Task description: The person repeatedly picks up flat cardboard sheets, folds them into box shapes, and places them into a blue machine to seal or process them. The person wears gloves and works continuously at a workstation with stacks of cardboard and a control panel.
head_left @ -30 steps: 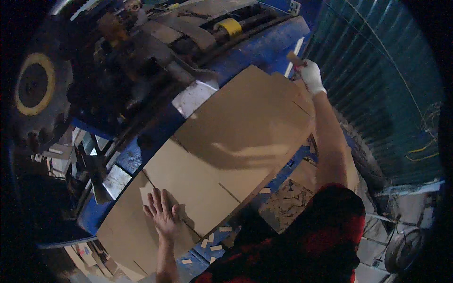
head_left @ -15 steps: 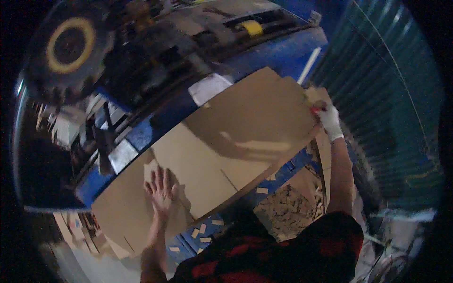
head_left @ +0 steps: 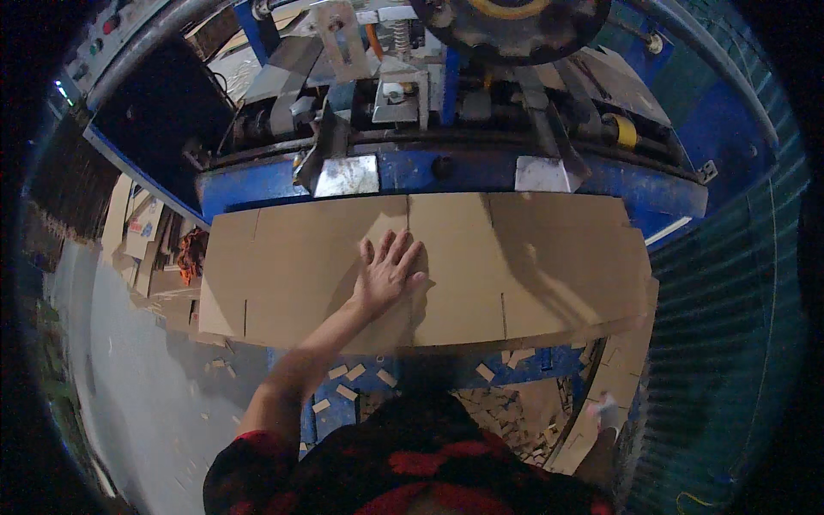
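A wide brown cardboard sheet (head_left: 566, 249) with slots cut along its edges lies across the front of a blue machine (head_left: 463, 176). Bare and with fingers spread, my left hand (head_left: 388, 276) rests flat on the middle of this sheet. Down at the right, my right hand (head_left: 606, 414) in a white glove is over another stretch of cardboard (head_left: 614, 369) beside the work surface. Motion smears its fingers, so whether it grips anything is not visible.
Two metal plates (head_left: 348, 176) border the sheet's far edge, and a dark wheel (head_left: 511, 26) hangs above. Small cardboard offcuts (head_left: 506, 421) litter the area by my body. Cardboard pieces (head_left: 150, 249) are stacked at left; a green corrugated wall (head_left: 721, 343) stands at right.
My view has turned, so the machine now faces me squarely. The right hand has moved from the sheet's right end down toward my body. The left hand stays flat on the sheet.
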The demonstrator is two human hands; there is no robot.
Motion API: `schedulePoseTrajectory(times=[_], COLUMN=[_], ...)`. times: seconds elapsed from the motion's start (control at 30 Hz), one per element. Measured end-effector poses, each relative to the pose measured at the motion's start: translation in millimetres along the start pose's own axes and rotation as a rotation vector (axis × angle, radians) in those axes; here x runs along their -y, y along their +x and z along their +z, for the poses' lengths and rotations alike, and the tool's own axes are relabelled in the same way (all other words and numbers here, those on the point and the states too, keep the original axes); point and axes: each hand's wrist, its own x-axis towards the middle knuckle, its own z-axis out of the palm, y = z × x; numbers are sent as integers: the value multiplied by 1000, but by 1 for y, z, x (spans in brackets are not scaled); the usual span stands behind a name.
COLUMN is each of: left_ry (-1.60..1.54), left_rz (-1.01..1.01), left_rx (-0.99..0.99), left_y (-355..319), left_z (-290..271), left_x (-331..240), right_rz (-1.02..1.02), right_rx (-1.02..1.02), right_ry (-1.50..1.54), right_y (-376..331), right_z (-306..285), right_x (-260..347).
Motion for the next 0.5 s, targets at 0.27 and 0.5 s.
schedulePoseTrajectory(times=[0.27, 0.5], left_ry=[-342, 108], left_rz=[144, 378], left_rx=[-23, 285], left_y=[-33, -72], left_z=[-33, -51], left_x=[0, -46], right_rz=[-329, -82], right_rx=[-401, -641], right_ry=[787, 230], right_y=[-2, 8], right_z=[46, 105], right_x=[186, 275])
